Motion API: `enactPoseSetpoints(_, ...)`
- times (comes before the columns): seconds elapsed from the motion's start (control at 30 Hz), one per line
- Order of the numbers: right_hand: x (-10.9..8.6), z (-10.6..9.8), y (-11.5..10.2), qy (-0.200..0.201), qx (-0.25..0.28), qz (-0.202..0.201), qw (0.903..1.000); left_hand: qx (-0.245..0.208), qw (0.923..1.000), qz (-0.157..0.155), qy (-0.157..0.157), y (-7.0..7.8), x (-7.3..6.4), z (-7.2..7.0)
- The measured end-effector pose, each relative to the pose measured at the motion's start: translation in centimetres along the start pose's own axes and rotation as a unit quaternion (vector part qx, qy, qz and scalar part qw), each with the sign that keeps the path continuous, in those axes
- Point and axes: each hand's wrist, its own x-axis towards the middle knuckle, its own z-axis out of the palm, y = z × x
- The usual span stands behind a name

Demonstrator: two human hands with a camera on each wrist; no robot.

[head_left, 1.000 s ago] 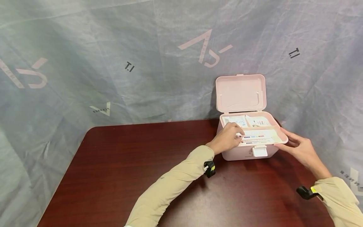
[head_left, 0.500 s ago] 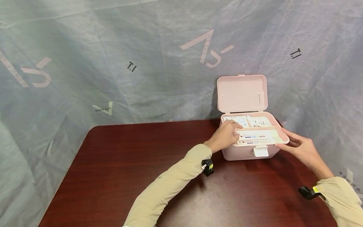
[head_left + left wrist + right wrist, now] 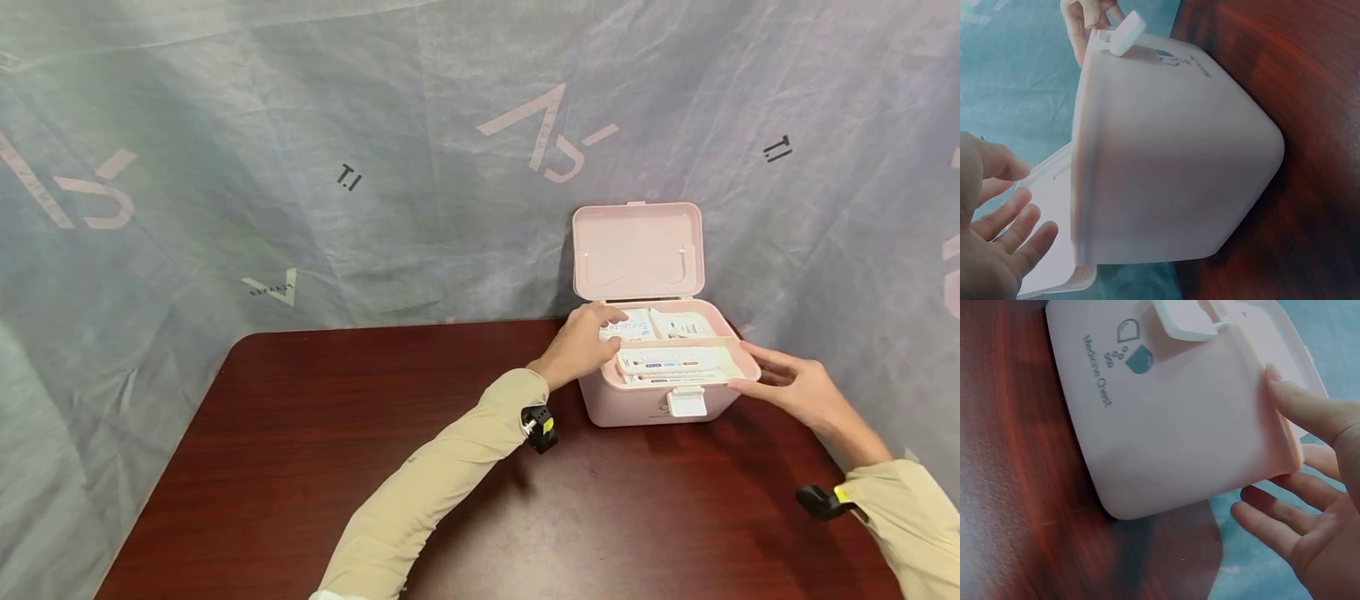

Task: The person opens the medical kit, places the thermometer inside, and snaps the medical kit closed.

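Observation:
A pink medicine chest (image 3: pixel 641 408) stands with its lid (image 3: pixel 637 250) raised. Its tray holds a white packet printed "Surgical" (image 3: pixel 632 323), another white packet (image 3: pixel 681 325) and long white packages (image 3: pixel 667 362) in the front compartment. My left hand (image 3: pixel 581 343) hovers at the tray's left edge, fingers spread and nothing between them. In the left wrist view, a gap shows between those fingers and the chest wall (image 3: pixel 1154 150). My right hand (image 3: pixel 806 400) holds the chest's right rim, thumb at the front corner, fingers along the side; the right wrist view shows the thumb (image 3: pixel 1297 406) on the rim.
The chest sits at the back right of a dark red wooden table (image 3: pixel 375 417). Close behind the table hangs a grey printed cloth (image 3: pixel 412 167). A white latch (image 3: pixel 687 402) hangs at the chest's front.
My left hand has let go of a white package, which now lies in the front compartment, and has drawn back left with fingers spread. The right hand stays on the rim.

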Motion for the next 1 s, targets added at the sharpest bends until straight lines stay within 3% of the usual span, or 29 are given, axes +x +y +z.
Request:
enactPoseSetpoints(0.2, 0.8, -0.7, -0.3, -0.025, -0.022, -0.028, 0.999, -0.032, 0.9992, -0.019, 0.016, -0.5, 0.5, -0.9)
enactPoseSetpoints(0.63, 2.7, -1.6, -1.0, -0.002, -0.011, -0.043, 0.999, -0.093, 0.9922, -0.07, 0.044, -1.8, 1.9, -2.4)
enactPoseSetpoints(1.0, 4.8, -2.9, -2.8, 0.017, -0.045, -0.032, 0.9983, -0.083, 0.9897, -0.093, 0.071, -2.5, 3.2, -3.5)
